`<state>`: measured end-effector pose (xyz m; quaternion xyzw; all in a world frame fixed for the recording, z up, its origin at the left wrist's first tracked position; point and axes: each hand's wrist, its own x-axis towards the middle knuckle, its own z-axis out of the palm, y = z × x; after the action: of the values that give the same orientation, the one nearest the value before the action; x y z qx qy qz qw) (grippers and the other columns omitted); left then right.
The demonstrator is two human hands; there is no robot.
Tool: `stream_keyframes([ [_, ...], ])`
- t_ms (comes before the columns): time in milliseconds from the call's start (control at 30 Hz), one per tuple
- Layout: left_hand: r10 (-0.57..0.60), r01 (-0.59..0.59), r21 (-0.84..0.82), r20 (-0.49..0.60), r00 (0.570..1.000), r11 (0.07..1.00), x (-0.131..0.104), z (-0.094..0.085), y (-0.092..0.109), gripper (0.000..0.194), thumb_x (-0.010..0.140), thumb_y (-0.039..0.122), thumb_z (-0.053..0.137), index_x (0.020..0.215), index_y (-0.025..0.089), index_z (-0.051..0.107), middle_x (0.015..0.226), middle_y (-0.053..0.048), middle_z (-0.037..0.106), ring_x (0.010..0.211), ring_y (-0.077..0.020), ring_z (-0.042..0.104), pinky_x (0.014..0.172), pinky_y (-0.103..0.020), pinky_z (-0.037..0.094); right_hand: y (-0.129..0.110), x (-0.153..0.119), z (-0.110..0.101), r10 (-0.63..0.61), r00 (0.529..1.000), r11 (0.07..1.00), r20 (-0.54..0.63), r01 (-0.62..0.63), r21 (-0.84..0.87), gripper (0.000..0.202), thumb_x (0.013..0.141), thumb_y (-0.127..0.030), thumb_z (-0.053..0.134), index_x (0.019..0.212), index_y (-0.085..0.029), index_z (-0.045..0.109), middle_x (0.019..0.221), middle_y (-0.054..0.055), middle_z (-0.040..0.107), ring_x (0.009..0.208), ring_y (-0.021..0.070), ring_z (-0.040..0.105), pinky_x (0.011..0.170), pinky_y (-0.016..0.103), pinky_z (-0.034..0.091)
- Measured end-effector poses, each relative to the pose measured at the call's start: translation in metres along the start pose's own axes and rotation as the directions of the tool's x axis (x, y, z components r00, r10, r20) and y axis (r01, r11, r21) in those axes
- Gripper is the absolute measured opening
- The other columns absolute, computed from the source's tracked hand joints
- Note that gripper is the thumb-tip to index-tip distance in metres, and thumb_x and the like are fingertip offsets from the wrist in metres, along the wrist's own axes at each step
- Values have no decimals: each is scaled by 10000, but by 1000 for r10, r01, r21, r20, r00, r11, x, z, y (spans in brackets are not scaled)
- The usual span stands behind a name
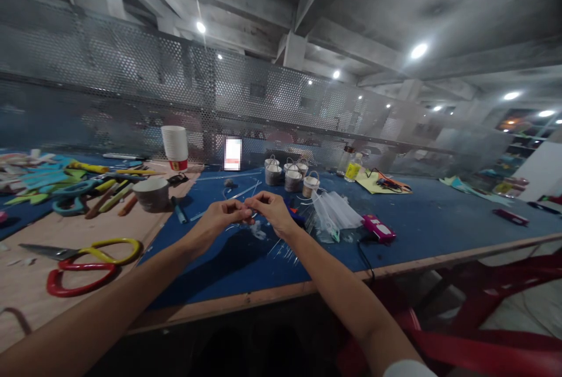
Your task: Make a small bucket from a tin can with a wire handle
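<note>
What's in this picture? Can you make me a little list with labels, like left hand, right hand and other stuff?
Left hand: fingertips meeting the other hand's
Right hand: fingers bent; anything held is too small to tell
Table: blue top
Scissors: red and yellow handles, lying on the left
Little buckets: grouped beyond the hands
Paper cups: white, stacked, back left

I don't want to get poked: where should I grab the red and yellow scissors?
I'd grip the scissors by the yellow loop and red loop, coming from the right. They lie flat, loops rightward and dark blades pointing left, so that side looks safer.
</note>
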<state>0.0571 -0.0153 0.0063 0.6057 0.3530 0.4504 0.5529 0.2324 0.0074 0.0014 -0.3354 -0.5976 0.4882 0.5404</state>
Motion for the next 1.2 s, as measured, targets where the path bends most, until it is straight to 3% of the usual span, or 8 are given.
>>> stream_keyframes([
  [200,-93,99,-96,70,993,990,1,-1,-2,253,820,425,753,824,173,776,833,-90,789,851,-238,718,928,-378,494,4,2,0,-7,1000,999,17,6,40,360,658,-485,854,721,-161,709,640,-14,617,606,103,518,580,244,394],
  [367,-7,7,-14,-26,1000,1000,3,-1,-4,215,794,388,797,741,186,747,777,-68,781,814,-209,699,936,-359,480,2,1,1,-7,1000,1000,-6,7,11,374,642,-497,856,688,-164,693,634,-18,607,603,105,509,577,248,393],
  [533,-67,73,-95,68,995,993,2,-2,-6,250,847,427,732,882,183,779,834,-84,797,850,-224,713,938,-376,489,1,0,0,-1,1000,1000,12,1,9,371,673,-499,836,714,-159,693,625,-11,625,594,108,519,578,250,392],
  [667,26,-25,33,-43,999,999,1,-1,-4,215,786,392,802,752,186,753,784,-67,785,804,-208,694,917,-358,483,3,2,0,-9,1000,1000,-11,9,-25,384,648,-510,845,696,-162,688,630,-21,608,602,110,516,575,252,390],
  [867,-80,82,-70,27,996,994,3,-2,-4,268,789,438,792,862,180,777,856,-92,803,833,-221,708,917,-378,490,2,2,0,1,1000,1000,1,-1,-2,378,663,-511,839,710,-162,700,637,-8,627,605,112,523,583,252,403],
  [1000,-37,37,-4,-42,998,999,3,-1,-6,215,750,381,838,727,190,744,766,-55,783,793,-195,697,898,-338,489,2,2,1,15,1000,1000,-10,-15,-2,398,618,-515,863,690,-162,693,650,-9,632,610,115,533,595,257,427],
  [1200,-101,104,-78,47,994,992,2,1,-4,254,796,431,791,852,184,776,832,-79,799,822,-210,711,928,-370,502,6,3,-1,10,1000,999,8,-11,31,377,645,-502,854,715,-161,709,661,6,653,626,129,569,620,273,449],
])
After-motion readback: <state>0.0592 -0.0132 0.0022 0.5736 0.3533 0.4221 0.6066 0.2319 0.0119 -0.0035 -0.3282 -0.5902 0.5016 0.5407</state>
